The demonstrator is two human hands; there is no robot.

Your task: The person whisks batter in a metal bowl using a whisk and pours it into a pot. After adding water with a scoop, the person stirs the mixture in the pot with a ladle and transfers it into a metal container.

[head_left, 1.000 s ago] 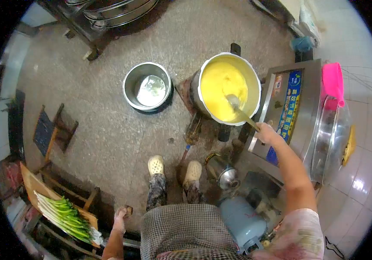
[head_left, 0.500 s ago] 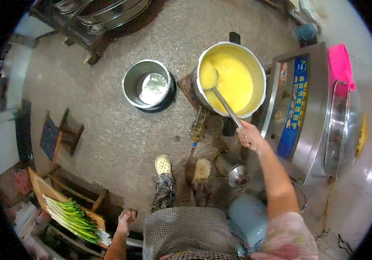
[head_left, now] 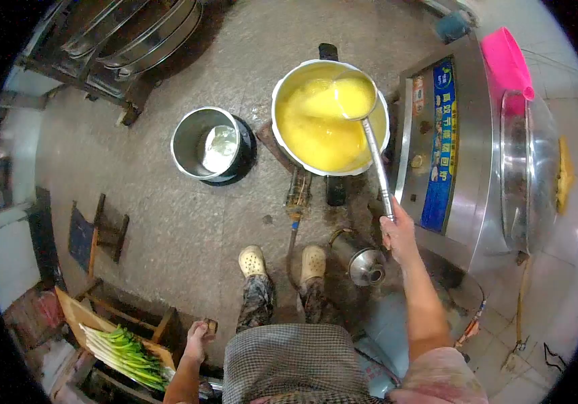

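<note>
A long-handled metal ladle (head_left: 377, 165) is in my right hand (head_left: 400, 232), its fingers wrapped round the handle's end. The ladle's bowl, full of yellow liquid, is over the right part of a large pot (head_left: 274, 124). Yellow liquid (head_left: 319, 138) fills much of that pot, and its surface is stirred up on the left. My left hand (head_left: 197, 340) hangs low beside the apron, fingers curled, against a small brown block-like piece (head_left: 211, 326) whose kind I cannot make out.
A smaller metal pot (head_left: 176, 145) stands on the floor left of the large one. Right is a steel cooker (head_left: 474, 168) with a pink plastic scoop (head_left: 504, 60). Green onions (head_left: 127, 353) lie on a board at lower left. A metal canister (head_left: 356, 256) and hose sit near my feet.
The ladle's bowl has moved from the pot's left side to its right side, and my right hand has shifted slightly right and down. The whole view has shifted a little.
</note>
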